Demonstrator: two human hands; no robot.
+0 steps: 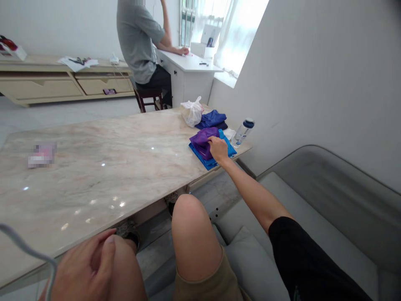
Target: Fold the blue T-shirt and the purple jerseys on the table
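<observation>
My right hand [219, 149] reaches out to the right end of the table, its fingers pinched on a shiny purple folded piece [202, 140], either thin plastic or cloth. Beneath this lies a bright blue folded stack [230, 147] near the table edge. Just behind are a dark blue folded piece [213, 119] and a knotted white plastic bag [192, 112]. A clear bottle with a navy lid [243, 133] stands to the right. My left hand [84, 267] rests on my left knee, holding nothing, its fingers partly hidden.
The marble-patterned table [125, 154] spans the view, with a blurred pink item [42, 154] at its left. A grey sofa [313, 200] and white wall border the right. Beyond the table, a person [140, 46] sits at a white desk [191, 62]. A grey cable [28, 248] hangs lower left.
</observation>
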